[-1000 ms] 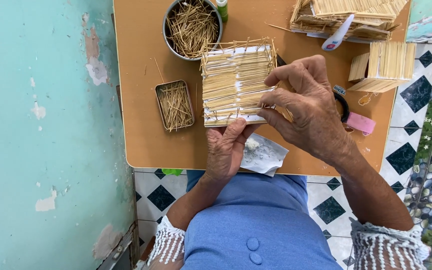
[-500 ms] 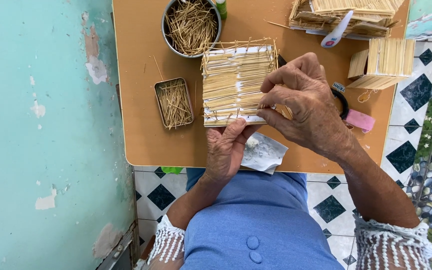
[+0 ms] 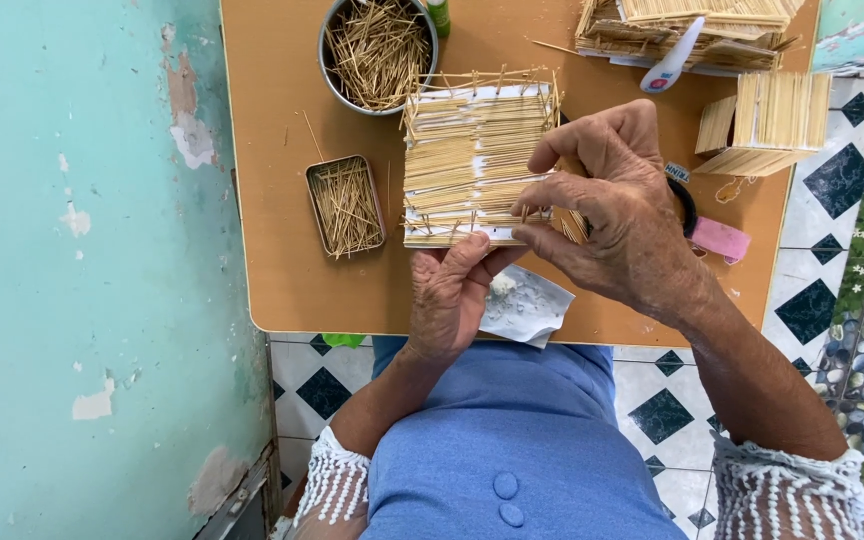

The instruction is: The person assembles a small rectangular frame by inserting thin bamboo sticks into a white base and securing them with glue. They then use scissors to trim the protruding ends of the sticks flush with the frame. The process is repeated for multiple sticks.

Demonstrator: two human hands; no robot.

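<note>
A flat panel of glued sticks (image 3: 472,160) is hovering over the middle of the orange worktop (image 3: 282,290), with the left hand (image 3: 457,295) pinching its near edge between thumb and fingers and the right hand (image 3: 612,205) curling half shut, its fingertips pressing a thin stick onto the panel's right side. Around it are lying one round metal bowl of sticks (image 3: 377,50), one rectangular tin of sticks (image 3: 345,205), one crumpled paper scrap (image 3: 527,305), one small stick box (image 3: 767,125) and one pink block (image 3: 720,240).

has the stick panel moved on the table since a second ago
No. The stick panel sits the same way beside the small tin and round bowl.
</note>
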